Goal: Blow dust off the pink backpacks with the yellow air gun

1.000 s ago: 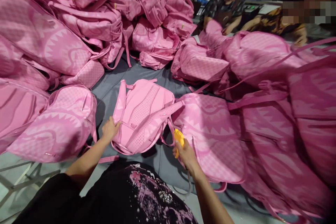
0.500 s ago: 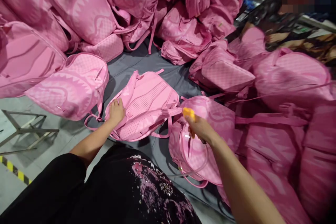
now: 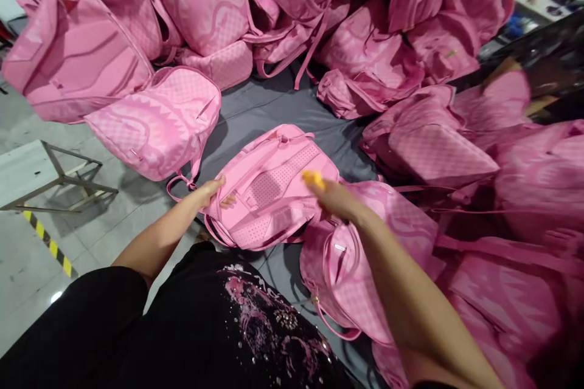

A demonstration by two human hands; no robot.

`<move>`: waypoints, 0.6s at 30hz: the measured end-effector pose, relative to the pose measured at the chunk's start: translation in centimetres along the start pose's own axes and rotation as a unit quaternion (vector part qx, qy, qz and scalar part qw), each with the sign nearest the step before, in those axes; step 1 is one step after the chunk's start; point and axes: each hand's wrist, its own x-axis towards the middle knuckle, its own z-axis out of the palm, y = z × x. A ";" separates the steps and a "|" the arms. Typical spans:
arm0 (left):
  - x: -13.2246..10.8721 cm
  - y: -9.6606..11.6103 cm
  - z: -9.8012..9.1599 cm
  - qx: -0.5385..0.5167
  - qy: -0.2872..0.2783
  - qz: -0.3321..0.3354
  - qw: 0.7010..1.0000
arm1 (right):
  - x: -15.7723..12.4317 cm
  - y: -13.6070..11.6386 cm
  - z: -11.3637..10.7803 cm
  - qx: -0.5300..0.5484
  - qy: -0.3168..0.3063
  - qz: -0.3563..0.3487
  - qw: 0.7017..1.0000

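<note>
A pink backpack (image 3: 292,164) lies back panel up on a grey cloth, its dotted padding and shoulder straps showing. My left hand (image 3: 214,193) is closed around the backpack's left side, thumb on top and fingertips over the pink fabric. Over the bag's right side, my right hand (image 3: 331,194) grips a small yellow tool (image 3: 312,179). Motion blurs that tool, so its exact kind is unclear. Just below my right forearm, a second pink backpack (image 3: 360,282) with a zipped pocket touches the first one.
Many pink shark-mouth backpacks are heaped along the back, with more at right (image 3: 442,140). One backpack (image 3: 157,121) overhangs the grey cloth's (image 3: 255,106) left edge. A metal-legged stool (image 3: 31,173) stands on the tiled floor at left, beside yellow-black tape (image 3: 48,243).
My view has shifted left. The backpack has been turned slightly, and my left hand has moved to its left edge. The right hand with the yellow tool has moved in over the bag.
</note>
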 end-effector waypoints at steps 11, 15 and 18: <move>-1.7 -3.3 6.9 0.608 0.151 0.352 0.695 | -3.8 1.2 -0.4 0.018 -0.037 -0.026 0.999; -2.4 -4.7 9.3 0.648 0.172 0.384 0.635 | -5.7 4.2 -0.8 -0.003 0.000 0.035 0.999; -2.3 -6.3 11.6 0.662 0.112 0.417 0.612 | -7.3 6.3 -1.2 -0.037 0.049 0.091 0.994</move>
